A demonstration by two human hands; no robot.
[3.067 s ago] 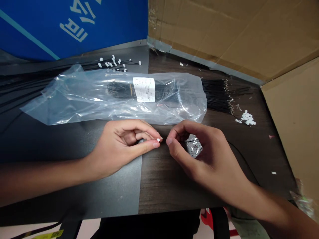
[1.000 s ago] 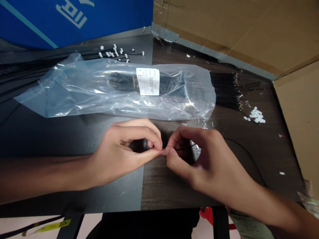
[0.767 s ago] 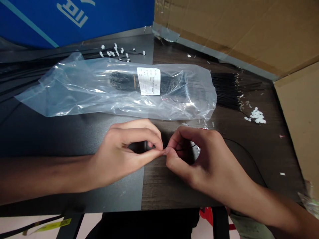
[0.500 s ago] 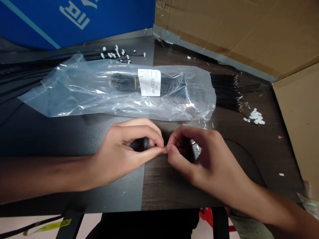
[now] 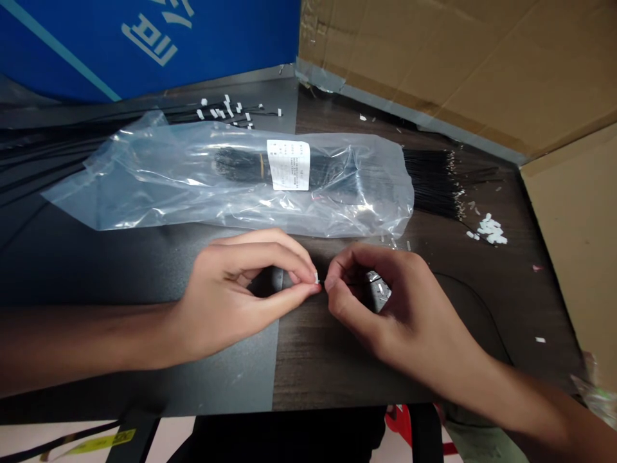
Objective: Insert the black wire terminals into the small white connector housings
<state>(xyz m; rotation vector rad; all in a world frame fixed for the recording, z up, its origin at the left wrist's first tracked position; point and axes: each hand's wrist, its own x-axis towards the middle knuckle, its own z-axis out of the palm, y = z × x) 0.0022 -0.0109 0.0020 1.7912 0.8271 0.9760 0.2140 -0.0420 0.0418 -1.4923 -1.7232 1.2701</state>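
My left hand [image 5: 250, 289] pinches a tiny white connector [image 5: 316, 278] between thumb and fingertips; most of it is hidden by the fingers. Just to its right, my right hand [image 5: 385, 302] is closed in a pinch on a thin black wire [image 5: 475, 290]. The wire's end reaches across the small gap to the connector, and the rest runs behind my right hand and curves down towards the forearm. Whether the wire end sits inside the connector I cannot tell. Beyond both hands lies a clear plastic bag [image 5: 193, 199] with a bundle of black wires and a white label [image 5: 289, 165].
Loose white connectors [image 5: 491, 229] lie in a pile at the right, near bare wire ends [image 5: 436, 183] poking from under the bag. Wires with white connectors [image 5: 222, 112] lie at the back left. A blue panel [image 5: 216, 45] and cardboard walls [image 5: 434, 71] bound the dark table [image 5: 328, 366].
The fingertips of my two hands have drawn slightly apart, and the white connector and a short piece of wire now show between them. The view has shifted a little.
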